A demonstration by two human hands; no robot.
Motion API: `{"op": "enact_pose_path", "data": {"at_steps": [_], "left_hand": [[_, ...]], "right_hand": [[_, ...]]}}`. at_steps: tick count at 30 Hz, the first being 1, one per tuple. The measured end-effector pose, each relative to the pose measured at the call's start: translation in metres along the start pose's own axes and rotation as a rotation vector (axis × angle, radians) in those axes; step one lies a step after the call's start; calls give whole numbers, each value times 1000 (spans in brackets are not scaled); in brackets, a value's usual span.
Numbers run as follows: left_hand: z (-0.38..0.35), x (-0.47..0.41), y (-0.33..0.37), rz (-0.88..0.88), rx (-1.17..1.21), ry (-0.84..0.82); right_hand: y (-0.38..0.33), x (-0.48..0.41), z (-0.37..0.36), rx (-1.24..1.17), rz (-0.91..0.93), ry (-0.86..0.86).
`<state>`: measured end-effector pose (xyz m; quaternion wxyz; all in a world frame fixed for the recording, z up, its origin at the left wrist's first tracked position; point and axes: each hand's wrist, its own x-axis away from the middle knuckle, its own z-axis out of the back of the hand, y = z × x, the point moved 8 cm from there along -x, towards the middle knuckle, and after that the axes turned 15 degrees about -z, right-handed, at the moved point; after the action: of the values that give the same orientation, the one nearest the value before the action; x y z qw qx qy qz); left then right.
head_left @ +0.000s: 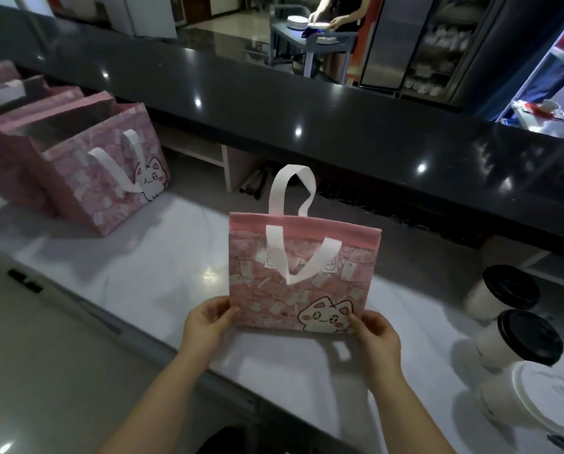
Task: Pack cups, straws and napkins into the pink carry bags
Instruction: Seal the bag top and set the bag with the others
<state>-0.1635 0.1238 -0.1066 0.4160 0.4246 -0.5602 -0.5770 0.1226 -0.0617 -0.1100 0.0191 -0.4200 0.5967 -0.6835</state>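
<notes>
A flat, folded pink carry bag (293,273) with a cat print and white handles is held upright over the white counter (143,276). My left hand (208,319) grips its lower left corner and my right hand (374,332) grips its lower right corner. At the right stand two white cups with black lids (506,290) (526,339) and one cup with a white lid (536,394). No straws or napkins are visible.
Several pink carry bags (110,178) stand open at the far left of the counter. A raised black bar top (307,103) runs across behind. Beyond it a person handles white plates (298,22) at a grey cart.
</notes>
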Motion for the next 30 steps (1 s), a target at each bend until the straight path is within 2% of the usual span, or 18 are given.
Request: {"op": "enact_pose_path", "data": {"at_steps": [2,5,11,16,20,25,30], "left_hand": [[-1,3,4,-15,8,51],[9,0,28,-87,34,202],[81,11,73,-193,117,556],[171,50,86,-196,170,704],[241,82,93,-240,175,758],[335,116,105,-294,210,949],[460,135,124,-368,234,1116]], "right_hand": [[-2,0,-1,-25,6,52],[-20,1,-27,-51,36,19],[-55,20,-134,-16,56,-280],[-66,59,-230,129,87,-541],[-62,96,-309,153,116,-658],[-39,161,-423,183,128,-834],[-14,239,-550,198,141,-1012]]}}
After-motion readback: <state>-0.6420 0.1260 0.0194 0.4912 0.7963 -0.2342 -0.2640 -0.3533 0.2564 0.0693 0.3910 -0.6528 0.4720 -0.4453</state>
